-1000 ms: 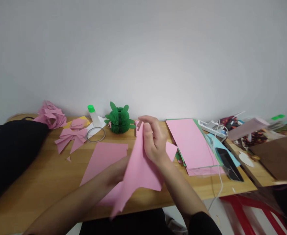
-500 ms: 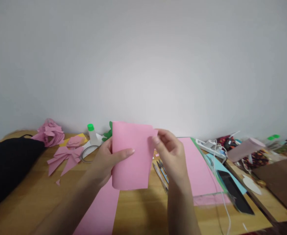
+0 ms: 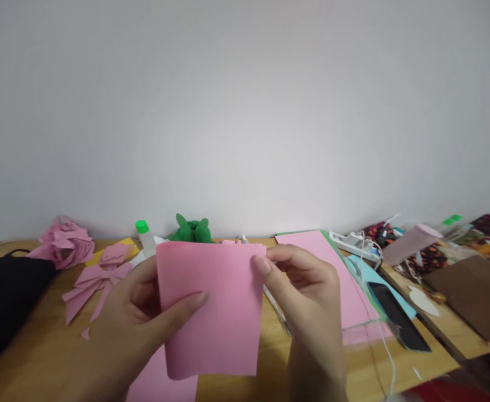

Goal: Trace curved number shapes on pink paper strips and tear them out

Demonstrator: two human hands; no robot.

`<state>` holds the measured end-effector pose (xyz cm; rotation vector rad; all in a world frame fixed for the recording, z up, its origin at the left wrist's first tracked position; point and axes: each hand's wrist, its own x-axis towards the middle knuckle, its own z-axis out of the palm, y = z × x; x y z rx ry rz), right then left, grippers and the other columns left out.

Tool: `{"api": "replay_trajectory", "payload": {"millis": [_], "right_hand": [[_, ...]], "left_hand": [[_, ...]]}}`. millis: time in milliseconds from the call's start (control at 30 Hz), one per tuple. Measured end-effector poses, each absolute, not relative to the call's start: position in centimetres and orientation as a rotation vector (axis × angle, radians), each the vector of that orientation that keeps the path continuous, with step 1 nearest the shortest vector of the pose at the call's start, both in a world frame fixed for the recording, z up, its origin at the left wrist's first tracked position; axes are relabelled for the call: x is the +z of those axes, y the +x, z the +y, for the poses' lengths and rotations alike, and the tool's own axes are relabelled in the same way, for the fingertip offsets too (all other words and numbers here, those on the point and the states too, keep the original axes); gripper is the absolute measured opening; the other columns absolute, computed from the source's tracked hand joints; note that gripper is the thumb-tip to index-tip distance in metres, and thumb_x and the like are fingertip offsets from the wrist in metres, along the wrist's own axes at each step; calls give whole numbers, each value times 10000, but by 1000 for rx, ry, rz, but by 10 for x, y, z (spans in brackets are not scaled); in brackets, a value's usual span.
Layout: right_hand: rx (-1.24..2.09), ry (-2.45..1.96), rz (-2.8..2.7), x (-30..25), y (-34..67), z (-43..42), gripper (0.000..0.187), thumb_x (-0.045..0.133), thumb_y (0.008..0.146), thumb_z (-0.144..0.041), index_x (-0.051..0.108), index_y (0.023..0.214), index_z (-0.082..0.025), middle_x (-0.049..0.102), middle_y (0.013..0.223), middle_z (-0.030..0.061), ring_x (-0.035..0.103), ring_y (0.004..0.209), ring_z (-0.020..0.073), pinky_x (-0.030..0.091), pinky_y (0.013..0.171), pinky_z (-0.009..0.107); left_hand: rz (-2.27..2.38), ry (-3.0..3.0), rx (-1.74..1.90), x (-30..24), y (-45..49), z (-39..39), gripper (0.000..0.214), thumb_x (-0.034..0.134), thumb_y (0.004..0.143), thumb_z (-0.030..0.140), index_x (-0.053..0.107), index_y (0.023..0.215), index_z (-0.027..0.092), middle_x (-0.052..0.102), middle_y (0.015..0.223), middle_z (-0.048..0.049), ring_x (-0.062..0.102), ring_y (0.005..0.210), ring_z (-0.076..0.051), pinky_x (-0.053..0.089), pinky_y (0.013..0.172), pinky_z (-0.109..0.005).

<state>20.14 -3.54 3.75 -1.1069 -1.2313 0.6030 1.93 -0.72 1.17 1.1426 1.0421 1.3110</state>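
A pink sheet of paper, bent over on itself with a rounded left side, is held up above the wooden table. My left hand grips its left side, thumb lying across the front and fingers hidden behind. At the upper right corner my right hand pinches the paper's edges between thumb and fingers. Below the held sheet, a pink paper strip lies on the table, partly covered by my left hand and the sheet. A pen shows partly behind my right hand.
Left are a black bag, a pink paper bow, a crumpled-looking pink paper flower and a green-capped glue stick. A green paper figure stands behind. Right are pink sheets, a phone and a power strip.
Both hands have lowered the folded pink sheet and brought it closer, slightly to the left. Its right edges now line up more closely. The green paper figure behind has come into view.
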Motion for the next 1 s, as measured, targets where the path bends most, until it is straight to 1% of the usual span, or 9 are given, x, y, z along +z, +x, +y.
{"api": "replay_trajectory", "payload": {"millis": [67,200,433,600,833,1000], "right_hand": [[589,-1112,-1239,40,199,-38,100,747,826,-326,738,766,-246,647,610,-38,546,558,92,496,592,242],[569,-1105,-1251,43,196,-41,79,731,845,-297,738,777,-257,635,602,-51,543,555,82,502,608,233],[530,-1085,-1309,44,195,-43,72,710,862,-244,737,806,-281,652,628,-60,558,572,79,480,553,203],[478,-1077,-1330,45,194,-46,91,704,864,-222,737,820,-294,645,618,-70,560,567,74,455,510,182],[432,-1082,-1366,48,195,-50,112,698,864,-191,730,823,-291,651,625,-81,568,556,62,445,494,164],[432,-1080,-1367,50,194,-50,122,701,857,-177,732,818,-289,639,607,-85,559,537,60,431,477,162]], "left_hand": [[1079,1087,1330,16,22,-13,436,905,526,329,722,916,257,749,732,2,702,586,-190,576,471,-214],[1148,1024,1335,23,26,-20,453,891,514,327,724,931,265,754,766,13,711,641,-185,571,501,-191],[1194,986,1336,33,27,-26,403,887,498,300,712,858,257,741,725,31,714,650,-184,571,525,-190],[1228,979,1335,36,26,-27,438,888,480,285,720,884,260,744,727,36,704,624,-176,564,501,-181],[1241,978,1344,39,26,-29,432,882,483,282,728,886,258,746,724,24,706,615,-197,588,497,-221],[1248,970,1357,42,27,-30,396,860,497,276,740,874,285,748,735,52,702,619,-165,578,508,-181]]}}
